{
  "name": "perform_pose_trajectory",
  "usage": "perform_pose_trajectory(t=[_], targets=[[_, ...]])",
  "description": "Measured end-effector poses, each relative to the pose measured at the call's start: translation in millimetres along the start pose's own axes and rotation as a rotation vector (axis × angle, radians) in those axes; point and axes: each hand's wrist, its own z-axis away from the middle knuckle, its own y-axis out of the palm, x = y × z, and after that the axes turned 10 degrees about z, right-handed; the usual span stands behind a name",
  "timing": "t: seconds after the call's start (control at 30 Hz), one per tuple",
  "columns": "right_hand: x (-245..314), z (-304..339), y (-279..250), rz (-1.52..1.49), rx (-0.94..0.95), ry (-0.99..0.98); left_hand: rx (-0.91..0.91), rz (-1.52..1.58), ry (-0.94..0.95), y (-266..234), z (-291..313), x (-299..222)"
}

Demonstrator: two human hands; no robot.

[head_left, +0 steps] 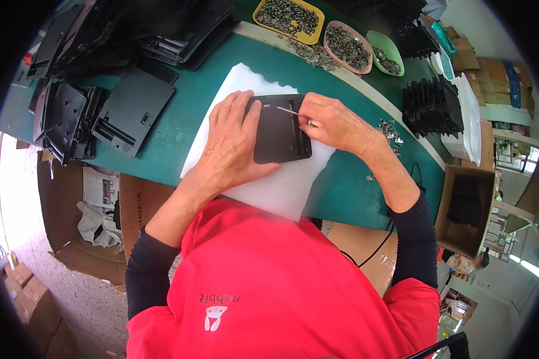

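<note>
A flat black plastic panel (275, 134) with a long slot along its right side lies on a white foam sheet (275, 191). My left hand (229, 140) grips the panel's left side, thumb along the near edge and fingers toward the far corner. Above the panel's right part, my right hand (336, 122) pinches a thin metal tool (288, 111). The tool's tip points left, over the upper part of the panel near a small light mark. Whether the tip touches the surface I cannot tell. My right fingers partly hide the panel's right edge.
Black plastic panels (135, 110) are stacked at the left of the green table (365, 206). Yellow (314, 37), pink (368, 63) and green (395, 70) trays of small metal parts stand at the back. Loose metal clips (390, 131) lie right of my forearm. Black parts (432, 107) stand at right.
</note>
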Motion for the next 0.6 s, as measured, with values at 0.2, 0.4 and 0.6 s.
perform_pose_trajectory(t=[0.2,0.4,0.6], targets=[[0,9,7,-0.273,-0.088,0.355,0.072,-0.102,-0.026,-3,1,-4],[25,53,25,-0.297,-0.242,0.534,0.096,-0.21,-0.032,-1,-8,-32],[70,70,34,0.068,-0.174,0.511,0.086,-0.107,0.098,24,-15,-20]])
